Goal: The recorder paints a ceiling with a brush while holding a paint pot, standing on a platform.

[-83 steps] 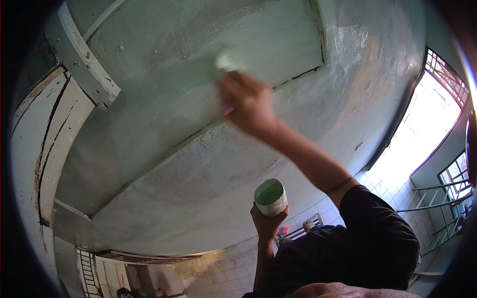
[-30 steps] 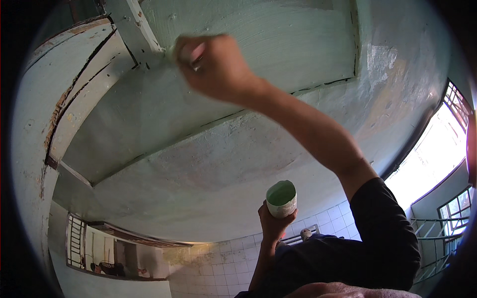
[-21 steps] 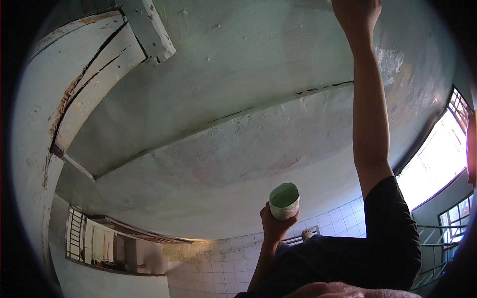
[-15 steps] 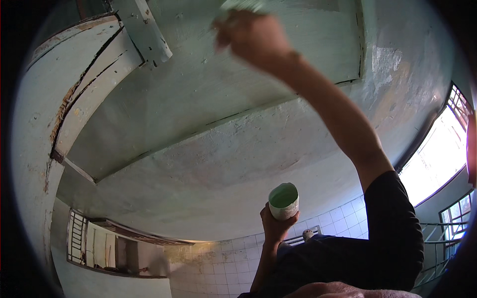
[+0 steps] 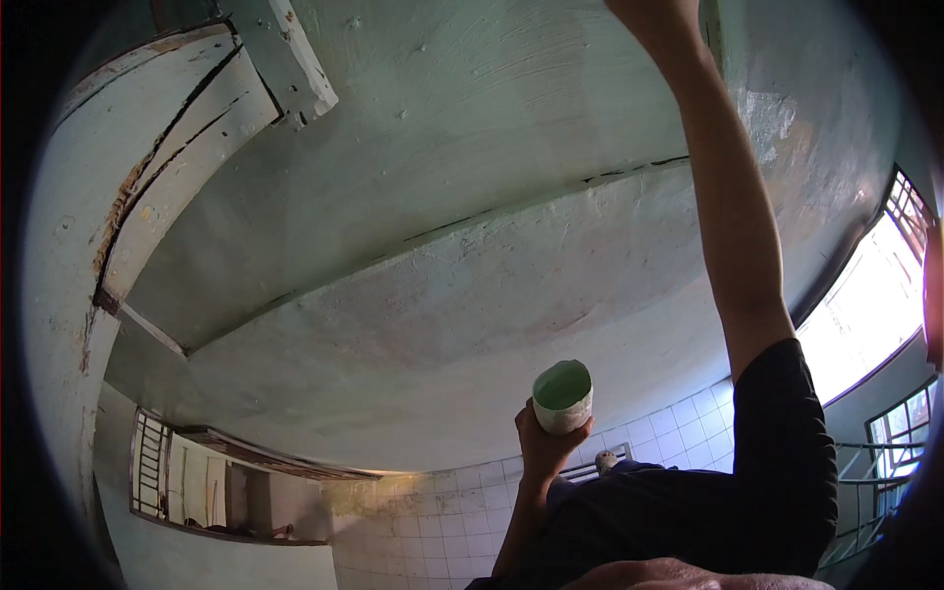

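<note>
My left hand (image 5: 547, 442) is closed around a white cup with a ragged rim (image 5: 562, 421), held low in front of my body. Pale green liquid that looks like paint shows inside it. My right arm stretches far up, and my right hand (image 5: 661, 22) is cut off by the top edge, so its fingers and anything in them are hidden. Near that hand is a pale green wall surface (image 5: 492, 108) with streaky, wet-looking marks. A cracked seam runs below it, and a duller, patchy wall band (image 5: 442, 315) lies under the seam.
At left, a white frame (image 5: 187, 128) has deep cracks and peeling edges. A barred opening (image 5: 150, 467) sits at lower left. White tiles (image 5: 438, 526) line the lower area. Bright windows (image 5: 865, 295) and metal rails (image 5: 865, 482) stand at right.
My right hand has swept up and to the right, partly out of view; earlier it was at top centre with something whitish at its fingers. My left hand and the cup have hardly moved.
</note>
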### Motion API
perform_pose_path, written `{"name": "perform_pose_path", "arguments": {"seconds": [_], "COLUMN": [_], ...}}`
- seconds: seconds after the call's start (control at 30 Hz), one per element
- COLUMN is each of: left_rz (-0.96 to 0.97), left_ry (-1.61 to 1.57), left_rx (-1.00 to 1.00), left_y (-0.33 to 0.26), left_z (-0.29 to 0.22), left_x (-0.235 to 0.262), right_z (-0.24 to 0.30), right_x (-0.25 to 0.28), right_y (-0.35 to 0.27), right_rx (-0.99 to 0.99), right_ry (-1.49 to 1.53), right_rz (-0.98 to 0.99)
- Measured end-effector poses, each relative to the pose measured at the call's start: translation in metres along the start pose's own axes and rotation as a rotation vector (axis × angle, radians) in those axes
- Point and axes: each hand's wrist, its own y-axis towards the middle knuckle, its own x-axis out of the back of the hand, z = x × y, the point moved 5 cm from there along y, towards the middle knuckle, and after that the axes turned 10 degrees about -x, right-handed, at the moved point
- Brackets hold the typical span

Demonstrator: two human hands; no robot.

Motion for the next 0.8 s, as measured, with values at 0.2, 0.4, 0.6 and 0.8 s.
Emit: {"name": "perform_pose_path", "arguments": {"seconds": [0.2, 0.4, 0.6, 0.8], "left_rz": [-0.027, 0.050, 0.120, 0.148], "left_ry": [0.103, 0.101, 0.120, 0.075], "left_rx": [-0.101, -0.098, -0.104, -0.072], "left_y": [0.008, 0.011, 0.011, 0.011], "left_z": [-0.012, -0.013, -0.004, -0.007], "left_x": [-0.001, 0.002, 0.000, -0.002], "right_z": [0.103, 0.044, -0.102, -0.088], "right_x": [-0.076, -0.063, 0.052, 0.075], "right_y": [-0.132, -0.099, -0.018, -0.007], "right_rx": [0.470, -0.075, -0.478, -0.093], "right_ry": [0.001, 0.565, 0.405, -0.160], "right_rz": [0.571, 0.519, 0.126, 0.056]}}
